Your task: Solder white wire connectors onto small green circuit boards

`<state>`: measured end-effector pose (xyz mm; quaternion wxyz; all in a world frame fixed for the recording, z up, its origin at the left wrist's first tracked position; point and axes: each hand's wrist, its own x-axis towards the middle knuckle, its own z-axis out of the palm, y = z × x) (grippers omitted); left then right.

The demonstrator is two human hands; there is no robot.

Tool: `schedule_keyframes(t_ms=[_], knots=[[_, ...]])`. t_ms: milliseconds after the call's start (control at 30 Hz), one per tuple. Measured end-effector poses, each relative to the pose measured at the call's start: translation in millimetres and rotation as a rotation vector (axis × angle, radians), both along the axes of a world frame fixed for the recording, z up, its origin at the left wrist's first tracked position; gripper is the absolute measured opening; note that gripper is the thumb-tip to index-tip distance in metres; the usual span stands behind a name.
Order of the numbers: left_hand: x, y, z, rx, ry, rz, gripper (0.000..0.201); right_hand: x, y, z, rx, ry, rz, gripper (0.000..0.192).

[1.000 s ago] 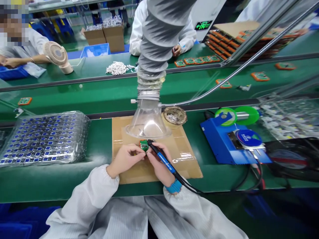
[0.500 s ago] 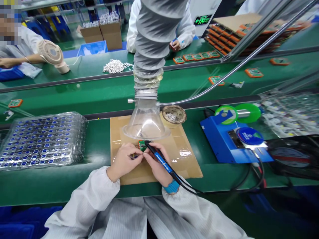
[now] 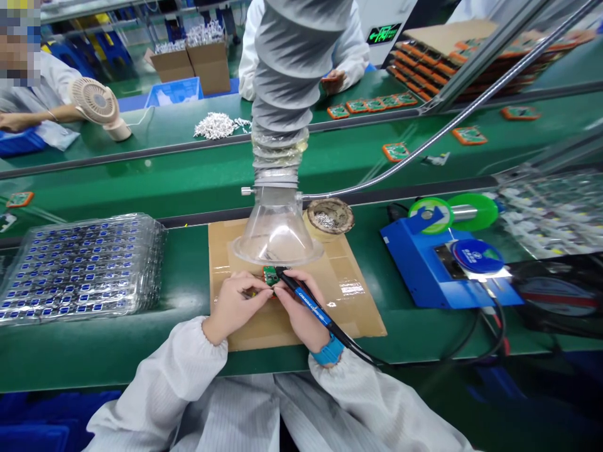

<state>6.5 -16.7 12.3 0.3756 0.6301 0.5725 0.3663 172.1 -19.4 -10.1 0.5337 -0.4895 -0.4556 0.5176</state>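
**Inspector A:** Change against the earlier views is slight. The left hand [image 3: 234, 306] has drawn in closer to the right hand [image 3: 298, 314], so both now meet over the small green circuit board [image 3: 270, 275]; the camera view has shifted a little as well. The boards on the far belt sit further left than before — the line is moving.

**Inspector B:** What does that mean for the work?

**Inspector A:** My reading: the same joint is under attention, with the board steadied more firmly. No new step is evident.

**Inspector B:** State of the hands?

**Inspector A:** Left hand: fingers curled nearly closed, pinching the board's near edge and holding it against the cardboard sheet [image 3: 358, 314] on the desk [image 3: 117, 351]. Right hand: wrapped closed around the soldering iron [image 3: 308, 303] in a pen grip, the tip resting at the board's right edge. Whether the tip actually touches metal is too small to tell.

**Inspector B:** Surroundings?

**Inspector A:** The board lies just in front of the clear fume hood [image 3: 277, 232]. A stack of clear trays [image 3: 80, 267] sits well to the left, a blue soldering station [image 3: 447, 270] to the right, and the iron's cable runs toward it.
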Motion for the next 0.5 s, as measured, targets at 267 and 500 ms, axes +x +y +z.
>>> schedule_keyframes(t_ms=[267, 500], knots=[[0.4, -0.5, 1.9, 0.038, 0.017, -0.026, 0.011, -0.8, -1.3, 1.5, 0.045, -0.007, 0.046, 0.028], [-2.2, -0.8, 7.1, 0.07, 0.076, -0.072, 0.017, -1.8, -4.3, 0.5, 0.068, -0.002, 0.071, 0.029]])
